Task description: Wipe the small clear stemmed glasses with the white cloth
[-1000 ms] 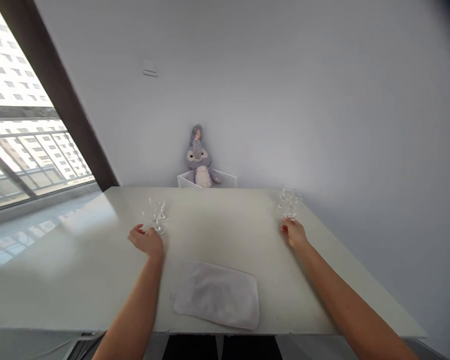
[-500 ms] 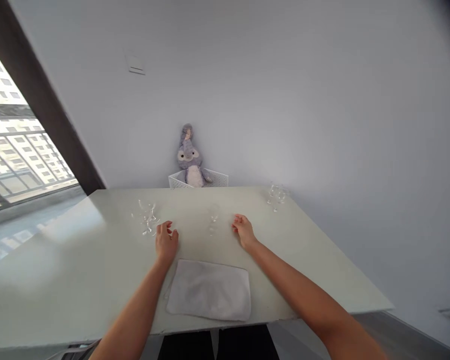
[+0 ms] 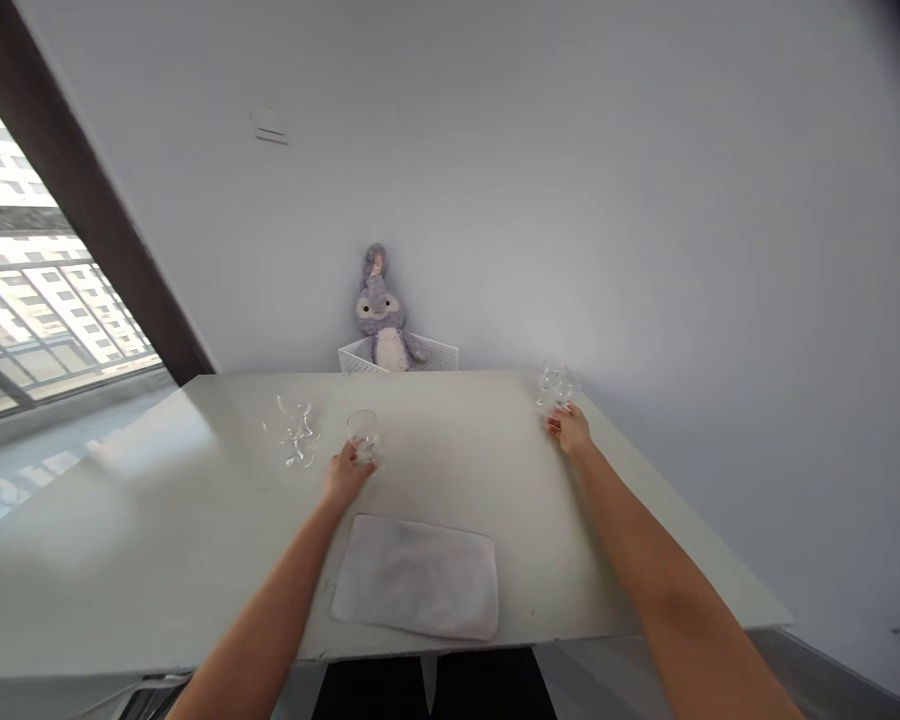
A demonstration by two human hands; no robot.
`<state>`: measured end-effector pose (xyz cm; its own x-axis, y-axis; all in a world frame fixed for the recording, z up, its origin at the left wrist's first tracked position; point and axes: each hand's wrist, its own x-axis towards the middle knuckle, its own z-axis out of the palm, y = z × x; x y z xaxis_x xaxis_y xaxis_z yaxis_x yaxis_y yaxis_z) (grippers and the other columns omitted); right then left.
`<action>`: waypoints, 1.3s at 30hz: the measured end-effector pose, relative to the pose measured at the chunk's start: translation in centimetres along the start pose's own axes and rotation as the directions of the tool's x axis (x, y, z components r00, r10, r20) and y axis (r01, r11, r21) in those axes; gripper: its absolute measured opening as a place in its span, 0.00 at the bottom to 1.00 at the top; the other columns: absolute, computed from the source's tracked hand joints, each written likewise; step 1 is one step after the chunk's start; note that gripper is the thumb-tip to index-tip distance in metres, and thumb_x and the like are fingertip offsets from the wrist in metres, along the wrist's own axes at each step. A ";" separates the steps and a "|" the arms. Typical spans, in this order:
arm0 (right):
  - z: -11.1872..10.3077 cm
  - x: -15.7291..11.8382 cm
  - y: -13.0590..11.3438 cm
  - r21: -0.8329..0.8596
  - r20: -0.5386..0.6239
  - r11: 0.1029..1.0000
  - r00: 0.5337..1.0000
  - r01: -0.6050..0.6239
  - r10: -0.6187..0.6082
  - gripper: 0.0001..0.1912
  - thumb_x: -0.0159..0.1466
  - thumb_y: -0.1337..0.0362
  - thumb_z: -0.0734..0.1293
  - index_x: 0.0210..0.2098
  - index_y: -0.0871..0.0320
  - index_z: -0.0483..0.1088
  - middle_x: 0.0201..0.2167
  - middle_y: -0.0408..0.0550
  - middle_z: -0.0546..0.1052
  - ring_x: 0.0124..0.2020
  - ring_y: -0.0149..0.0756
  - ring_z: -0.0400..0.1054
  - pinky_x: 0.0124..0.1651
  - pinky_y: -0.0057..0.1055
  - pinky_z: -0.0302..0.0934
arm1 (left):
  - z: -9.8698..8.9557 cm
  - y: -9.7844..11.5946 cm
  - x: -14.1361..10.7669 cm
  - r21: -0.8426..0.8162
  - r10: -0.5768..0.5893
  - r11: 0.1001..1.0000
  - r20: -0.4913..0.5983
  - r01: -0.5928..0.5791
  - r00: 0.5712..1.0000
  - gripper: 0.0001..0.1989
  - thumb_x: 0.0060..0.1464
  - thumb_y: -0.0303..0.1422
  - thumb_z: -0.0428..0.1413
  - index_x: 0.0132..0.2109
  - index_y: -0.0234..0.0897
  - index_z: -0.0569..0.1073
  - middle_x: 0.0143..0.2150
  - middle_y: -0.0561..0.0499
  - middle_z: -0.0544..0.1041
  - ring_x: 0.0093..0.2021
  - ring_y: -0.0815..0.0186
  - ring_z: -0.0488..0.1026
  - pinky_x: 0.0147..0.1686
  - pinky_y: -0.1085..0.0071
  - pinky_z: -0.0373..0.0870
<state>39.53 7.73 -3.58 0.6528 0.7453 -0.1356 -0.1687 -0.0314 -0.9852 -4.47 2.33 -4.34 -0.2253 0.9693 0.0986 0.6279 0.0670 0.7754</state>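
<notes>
My left hand (image 3: 347,478) holds a clear stemmed glass (image 3: 362,428) upright, its fingers closed low on the stem and foot. Left of it stands a cluster of clear stemmed glasses (image 3: 297,432); their outlines overlap and are hard to separate. At the far right of the table, my right hand (image 3: 572,430) has its fingers curled round the lower part of the front glass of a second cluster of glasses (image 3: 555,383). That grip is partly hidden and slightly blurred. A folded pale grey cloth (image 3: 418,578) lies flat near the front edge, between my forearms.
The pale table (image 3: 450,480) reaches back to the wall. Behind its far edge is a white perforated basket (image 3: 439,356) with a grey plush toy (image 3: 380,312) in it. A window (image 3: 37,270) is on the left. A cable (image 3: 131,690) hangs below the front left edge.
The single glass from the middle has shifted left and is now in my left hand. My right hand has moved right and away from me, to the right cluster of glasses.
</notes>
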 end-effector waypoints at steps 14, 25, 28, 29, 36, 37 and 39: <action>4.2 -3.9 2.1 -0.077 0.149 0.997 0.988 -0.026 0.038 0.12 0.45 0.67 0.68 0.29 0.58 0.65 0.24 0.42 0.69 0.18 0.25 0.62 0.18 0.21 0.59 | -0.2 -1.8 0.4 -0.100 -0.051 0.994 0.006 0.051 0.999 0.16 0.43 0.35 0.53 0.41 0.35 0.74 0.32 0.49 0.76 0.32 0.65 0.70 0.32 0.72 0.62; 7.0 -9.1 2.3 -0.089 0.432 0.993 0.896 -0.072 0.103 0.10 0.45 0.69 0.68 0.29 0.60 0.66 0.25 0.44 0.71 0.17 0.25 0.62 0.17 0.23 0.58 | -5.6 -4.4 0.0 -0.059 -0.144 0.989 -0.145 0.136 0.979 0.25 0.43 0.35 0.52 0.51 0.36 0.66 0.27 0.51 0.74 0.29 0.65 0.69 0.30 0.71 0.60; 7.1 -9.9 2.2 -0.097 0.479 0.993 0.871 -0.071 0.109 0.09 0.46 0.69 0.67 0.29 0.60 0.67 0.25 0.44 0.72 0.17 0.25 0.62 0.17 0.23 0.57 | -6.1 -4.8 0.4 -0.065 -0.159 0.986 -0.160 0.151 0.974 0.28 0.43 0.36 0.53 0.54 0.35 0.63 0.27 0.51 0.74 0.29 0.66 0.68 0.29 0.72 0.59; 7.0 -10.1 2.2 -0.099 0.488 0.993 0.866 -0.070 0.110 0.09 0.46 0.69 0.67 0.29 0.60 0.67 0.26 0.44 0.72 0.17 0.25 0.62 0.17 0.22 0.57 | -6.2 -5.0 0.5 -0.069 -0.162 0.986 -0.163 0.152 0.973 0.28 0.43 0.35 0.53 0.54 0.35 0.63 0.27 0.51 0.74 0.29 0.66 0.68 0.29 0.72 0.59; 6.6 -11.0 2.1 -0.125 0.524 0.990 0.842 -0.071 0.126 0.07 0.49 0.69 0.66 0.30 0.61 0.67 0.27 0.45 0.72 0.18 0.24 0.62 0.18 0.22 0.58 | -7.0 -5.6 0.9 -0.083 -0.161 0.985 -0.190 0.148 0.968 0.28 0.43 0.36 0.53 0.54 0.37 0.63 0.25 0.53 0.72 0.27 0.67 0.68 0.27 0.73 0.59; 6.6 -11.1 2.0 -0.129 0.530 0.989 0.839 -0.069 0.127 0.07 0.49 0.69 0.66 0.30 0.61 0.67 0.28 0.45 0.72 0.18 0.24 0.62 0.18 0.22 0.58 | -7.1 -5.6 0.8 -0.079 -0.160 0.986 -0.188 0.148 0.969 0.27 0.43 0.36 0.53 0.53 0.37 0.63 0.25 0.53 0.72 0.26 0.67 0.68 0.27 0.73 0.59; 6.7 -11.5 2.0 -0.134 0.547 0.989 0.827 -0.063 0.127 0.07 0.50 0.69 0.65 0.31 0.61 0.66 0.29 0.46 0.72 0.18 0.24 0.62 0.18 0.22 0.58 | -7.5 -5.7 0.7 -0.055 -0.163 0.986 -0.187 0.155 0.969 0.25 0.44 0.36 0.53 0.51 0.37 0.65 0.26 0.53 0.73 0.26 0.67 0.68 0.27 0.73 0.59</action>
<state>26.77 3.55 -3.32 0.1146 0.9771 -0.1795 -0.1090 -0.1672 -0.9799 -13.82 0.83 -4.01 -0.4595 0.8840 0.0859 0.5436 0.2034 0.8143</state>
